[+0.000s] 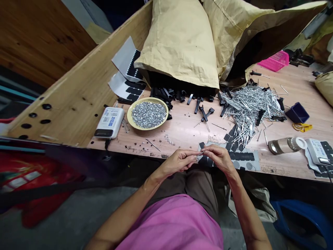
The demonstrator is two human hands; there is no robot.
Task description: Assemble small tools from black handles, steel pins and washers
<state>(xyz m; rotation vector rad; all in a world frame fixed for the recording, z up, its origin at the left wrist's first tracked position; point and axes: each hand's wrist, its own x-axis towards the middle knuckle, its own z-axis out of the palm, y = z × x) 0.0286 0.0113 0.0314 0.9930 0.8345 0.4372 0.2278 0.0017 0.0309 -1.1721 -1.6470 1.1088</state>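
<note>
My left hand (180,160) and my right hand (218,156) meet at the table's near edge, fingertips pinched together on a thin metal pin (199,152). Both hands are closed on it. Just behind them lies a grey sheet of black adhesive pads (243,159). A yellow bowl (135,124) full of small silver nuts sits to the left. A big heap of metal pins (246,106) lies to the right. Several black plastic parts (179,95) spill from under a tan sack (182,41).
A white box (109,121) lies left of the bowl. A clear bottle (284,145) lies on its side at right, near a blue tray (297,113), yellow bands (301,127) and a pink basket (275,61). A wooden board (78,93) walls the left side.
</note>
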